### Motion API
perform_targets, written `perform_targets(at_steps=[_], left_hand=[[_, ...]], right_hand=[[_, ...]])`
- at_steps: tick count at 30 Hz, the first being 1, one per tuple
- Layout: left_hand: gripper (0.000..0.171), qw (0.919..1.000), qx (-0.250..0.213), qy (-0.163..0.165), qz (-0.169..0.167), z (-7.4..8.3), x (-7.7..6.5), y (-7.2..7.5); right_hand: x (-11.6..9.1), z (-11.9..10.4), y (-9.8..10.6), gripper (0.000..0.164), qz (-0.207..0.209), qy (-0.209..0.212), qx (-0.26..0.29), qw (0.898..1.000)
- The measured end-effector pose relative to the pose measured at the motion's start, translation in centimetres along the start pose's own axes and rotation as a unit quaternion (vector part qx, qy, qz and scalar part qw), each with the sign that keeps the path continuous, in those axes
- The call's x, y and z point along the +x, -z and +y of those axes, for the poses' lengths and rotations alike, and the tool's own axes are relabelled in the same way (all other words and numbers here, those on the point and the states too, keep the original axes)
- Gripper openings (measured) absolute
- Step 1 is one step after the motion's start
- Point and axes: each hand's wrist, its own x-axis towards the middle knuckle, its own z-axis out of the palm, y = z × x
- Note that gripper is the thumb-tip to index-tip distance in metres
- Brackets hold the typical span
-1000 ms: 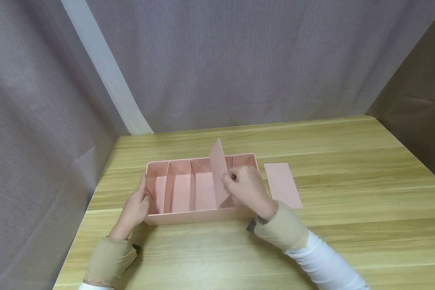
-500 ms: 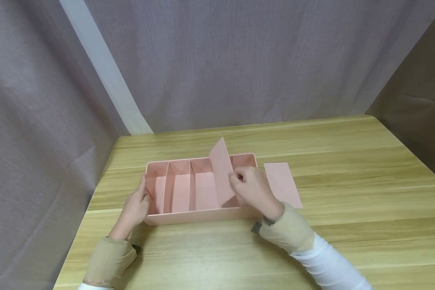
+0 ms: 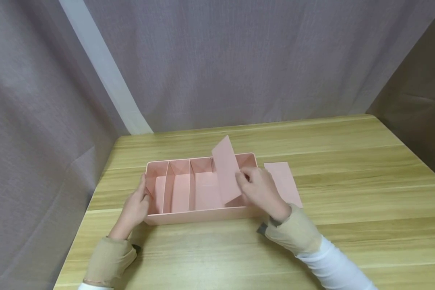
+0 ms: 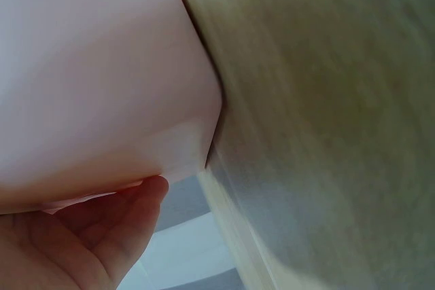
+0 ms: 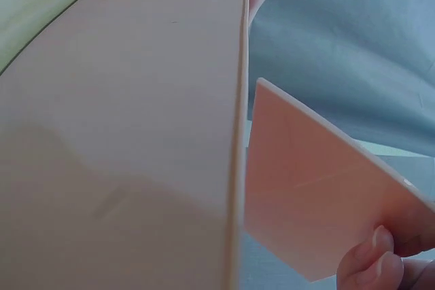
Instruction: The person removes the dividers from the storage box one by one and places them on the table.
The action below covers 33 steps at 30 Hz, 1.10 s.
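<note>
My left hand (image 3: pixel 132 206) grips the left end of a long pink organizer box (image 3: pixel 199 216), its fingers along the end wall. In the left wrist view, fingertips touch the box's wall (image 4: pixel 122 86) near its corner. My right hand (image 3: pixel 261 187) pinches the edge of a flat pink divider (image 3: pixel 226 169) above the box's right half. The divider stands tilted, and its upper corner rises past the back rim. In the right wrist view, thumb and fingers hold the divider (image 5: pixel 312 188). Two other dividers stand inside the left part of the box. The right hand hides part of the right compartment.
A second loose pink panel (image 3: pixel 282 181) lies flat on the wooden table (image 3: pixel 362 193), just right of the box. Grey curtains (image 3: pixel 239 60) hang behind the table's far edge and along the left side.
My right hand has moved right with the divider, which has lifted and tilted, uncovering a slot on the back wall. The left hand and box have stayed still.
</note>
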Motion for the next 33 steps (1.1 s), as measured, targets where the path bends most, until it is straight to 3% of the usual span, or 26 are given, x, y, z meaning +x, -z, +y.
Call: perform_targets(at_steps=[10, 33], left_hand=[[0.059, 1.0000, -0.003, 0.001, -0.005, -0.1, 0.1, 0.0], [0.059, 1.0000, -0.004, -0.005, -0.003, -0.2, 0.1, -0.1]], right_hand=[[-0.3, 0.7, 0.7, 0.037, -0.018, -0.026, 0.019, 0.999], [-1.0, 2.4, 1.9, 0.033, -0.033, -0.053, 0.007, 0.998]])
